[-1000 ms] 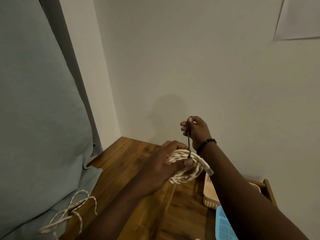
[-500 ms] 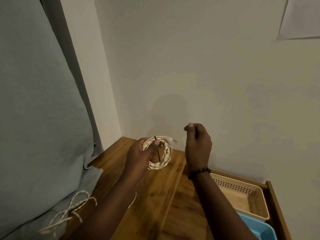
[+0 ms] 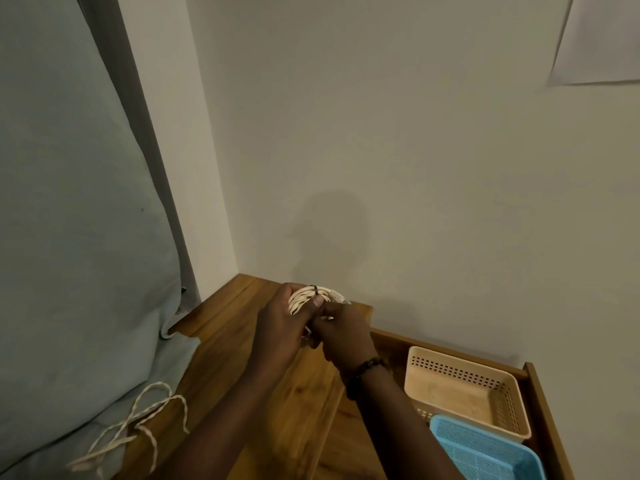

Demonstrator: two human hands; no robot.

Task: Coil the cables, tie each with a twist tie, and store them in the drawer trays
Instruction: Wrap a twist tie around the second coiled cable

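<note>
Coiled cable (image 3: 309,296) held above desk (image 3: 239,344), clasped in left hand (image 3: 280,327) grip; dark twist tie (image 3: 315,289) wrapped round coil. Right hand (image 3: 341,336) fingers pinched at coil's lower edge.

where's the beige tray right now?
In the head view the beige tray sits at lower right inside the open drawer, against its far wall, with the blue tray just in front of it and the right hand off to its left.

Both forearms were bare, no sleeves. Right wrist had a dark beaded bracelet (image 3: 365,370). No rings or watch visible on hands.
</note>
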